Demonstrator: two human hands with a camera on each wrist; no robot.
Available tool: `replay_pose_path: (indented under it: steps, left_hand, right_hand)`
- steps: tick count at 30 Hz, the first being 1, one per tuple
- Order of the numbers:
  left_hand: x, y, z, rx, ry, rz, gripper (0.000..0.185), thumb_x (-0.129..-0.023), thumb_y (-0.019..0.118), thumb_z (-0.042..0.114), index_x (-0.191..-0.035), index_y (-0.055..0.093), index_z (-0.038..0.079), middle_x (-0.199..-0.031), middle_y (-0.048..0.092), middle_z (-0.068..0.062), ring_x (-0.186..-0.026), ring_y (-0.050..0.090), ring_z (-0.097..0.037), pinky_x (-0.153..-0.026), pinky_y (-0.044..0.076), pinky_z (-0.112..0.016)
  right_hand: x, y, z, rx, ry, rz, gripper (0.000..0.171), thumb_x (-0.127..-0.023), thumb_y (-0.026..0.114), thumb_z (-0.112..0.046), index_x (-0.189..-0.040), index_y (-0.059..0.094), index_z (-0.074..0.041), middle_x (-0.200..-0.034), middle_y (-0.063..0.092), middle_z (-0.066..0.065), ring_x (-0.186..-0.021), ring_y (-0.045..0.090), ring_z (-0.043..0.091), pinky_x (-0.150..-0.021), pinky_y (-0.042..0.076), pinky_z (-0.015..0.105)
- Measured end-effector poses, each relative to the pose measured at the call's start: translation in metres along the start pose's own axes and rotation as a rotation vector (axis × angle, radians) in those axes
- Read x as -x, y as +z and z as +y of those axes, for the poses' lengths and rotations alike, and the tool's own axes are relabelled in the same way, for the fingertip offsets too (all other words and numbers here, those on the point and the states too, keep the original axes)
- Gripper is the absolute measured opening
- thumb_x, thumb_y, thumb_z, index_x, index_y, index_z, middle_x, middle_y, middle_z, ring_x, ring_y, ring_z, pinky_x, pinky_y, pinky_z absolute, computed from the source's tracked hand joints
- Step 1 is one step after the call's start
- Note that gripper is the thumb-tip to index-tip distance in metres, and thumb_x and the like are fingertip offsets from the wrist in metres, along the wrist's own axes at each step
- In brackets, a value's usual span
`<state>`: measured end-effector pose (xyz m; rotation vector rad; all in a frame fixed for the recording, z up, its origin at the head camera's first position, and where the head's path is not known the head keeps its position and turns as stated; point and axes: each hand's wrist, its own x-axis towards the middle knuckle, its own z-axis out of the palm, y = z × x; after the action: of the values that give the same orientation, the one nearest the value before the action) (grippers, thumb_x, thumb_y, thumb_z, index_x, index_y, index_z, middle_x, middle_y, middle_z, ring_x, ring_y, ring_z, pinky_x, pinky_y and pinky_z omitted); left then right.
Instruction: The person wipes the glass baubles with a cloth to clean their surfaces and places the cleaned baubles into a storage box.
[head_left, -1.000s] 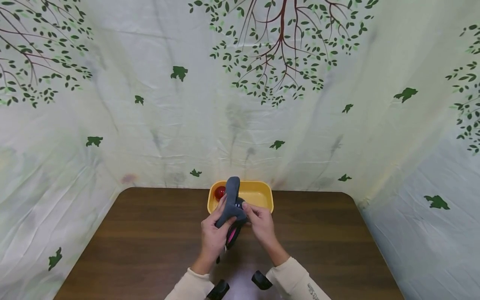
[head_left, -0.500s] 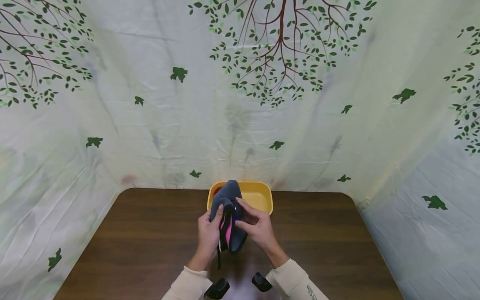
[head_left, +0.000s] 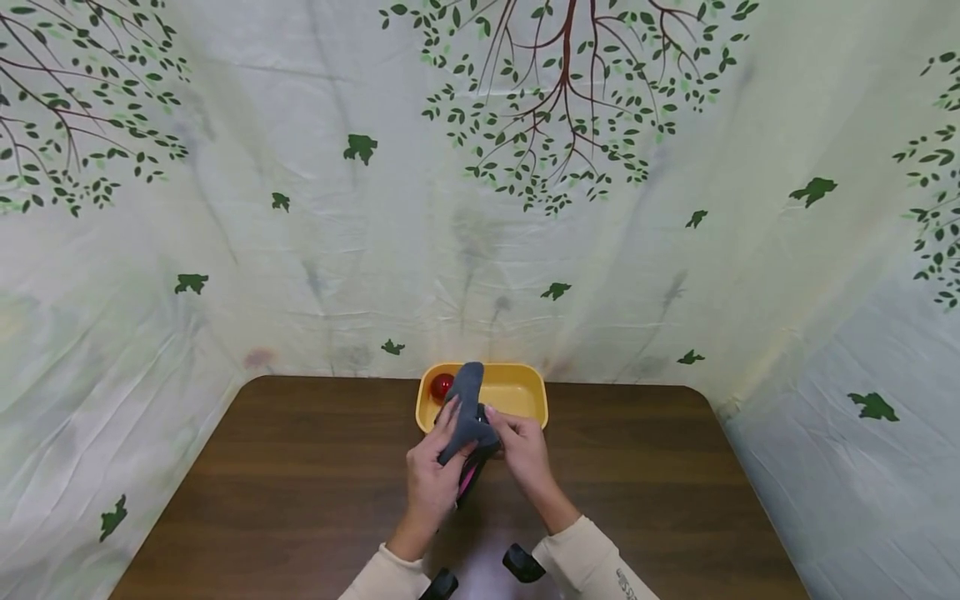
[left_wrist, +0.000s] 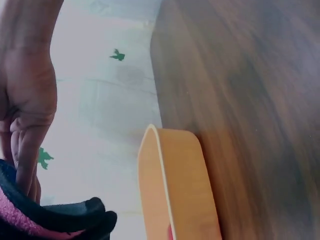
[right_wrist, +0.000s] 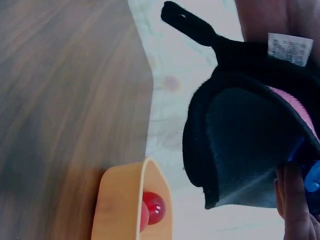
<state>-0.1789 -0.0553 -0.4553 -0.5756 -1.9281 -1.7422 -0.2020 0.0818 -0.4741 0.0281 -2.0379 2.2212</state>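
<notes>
A dark blue-grey fabric piece [head_left: 469, 417] with black trim and a pink fleecy lining [right_wrist: 295, 107] is held up in front of the tray. My left hand [head_left: 432, 479] grips its left side, thumb toward me and fingers on the far side. At its right edge, my right hand [head_left: 525, 450] pinches the cloth between thumb and fingers. The right wrist view shows a white printed tag [right_wrist: 290, 48], a black strap end with a slot [right_wrist: 187, 22] and a shiny blue spot [right_wrist: 313, 177] by the right fingers. Part of the piece is hidden behind my left hand.
A yellow tray [head_left: 525, 385] stands at the table's far edge, behind the piece. A red ball [head_left: 441, 385] lies at its left end, with a second reddish ball [right_wrist: 144, 216] beside it. The brown wooden table [head_left: 315, 475] meets a leaf-printed cloth backdrop [head_left: 480, 275].
Half a second ago the piece was turned with its pink-lined opening toward me. Now it is turned back, its grey outside facing up, and the red ball shows again.
</notes>
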Motion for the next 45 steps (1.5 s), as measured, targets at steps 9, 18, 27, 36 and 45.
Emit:
replay_pose_path:
  steps: [9, 18, 27, 36, 45]
  left_hand:
    - [-0.001, -0.006, -0.027, 0.128, -0.185, 0.002, 0.042, -0.085, 0.067, -0.006, -0.126, 0.059, -0.006, -0.130, 0.057, -0.020, -0.119, 0.056, -0.018, -0.095, 0.044, -0.018]
    - [-0.005, -0.015, -0.033, 0.158, -0.315, 0.100, 0.025, -0.087, 0.066, -0.006, -0.111, 0.064, -0.014, -0.095, 0.072, -0.004, -0.081, 0.065, -0.002, -0.075, 0.053, -0.018]
    - [-0.012, -0.045, -0.048, 0.094, -0.326, 0.078, 0.041, -0.088, 0.067, 0.001, -0.128, 0.058, -0.004, -0.124, 0.059, -0.023, -0.096, 0.063, -0.001, -0.081, 0.051, -0.016]
    - [-0.013, -0.072, -0.055, -0.004, -0.199, 0.016, 0.043, -0.084, 0.067, -0.009, -0.126, 0.060, -0.004, -0.131, 0.056, -0.019, -0.115, 0.053, -0.001, -0.092, 0.043, -0.014]
    - [-0.005, -0.095, -0.103, -0.343, 0.002, -0.016, 0.044, -0.077, 0.074, -0.009, -0.120, 0.066, -0.001, -0.123, 0.063, -0.018, -0.116, 0.056, -0.028, -0.096, 0.033, -0.005]
  right_hand:
    - [-0.001, 0.000, 0.005, -0.189, 0.060, -0.072, 0.035, -0.097, 0.060, -0.022, -0.102, 0.068, 0.012, -0.077, 0.070, 0.003, -0.070, 0.069, 0.013, -0.065, 0.058, 0.032]
    - [-0.003, -0.005, 0.010, -0.323, 0.116, -0.057, 0.038, -0.097, 0.060, -0.020, -0.112, 0.063, 0.014, -0.085, 0.072, 0.009, -0.074, 0.071, 0.022, -0.073, 0.058, 0.041]
    - [-0.013, -0.023, 0.021, -0.384, 0.076, -0.016, 0.031, -0.095, 0.063, -0.016, -0.115, 0.066, 0.008, -0.097, 0.072, 0.013, -0.081, 0.072, 0.024, -0.075, 0.057, 0.038]
    - [-0.031, -0.046, 0.037, -0.319, 0.076, 0.067, 0.044, -0.091, 0.067, -0.010, -0.128, 0.055, 0.011, -0.111, 0.068, 0.017, -0.088, 0.070, 0.019, -0.081, 0.055, 0.034]
    - [-0.050, -0.060, 0.059, -0.146, 0.059, 0.126, 0.045, -0.087, 0.069, -0.003, -0.128, 0.055, 0.010, -0.124, 0.058, 0.029, -0.097, 0.067, 0.020, -0.081, 0.055, 0.030]
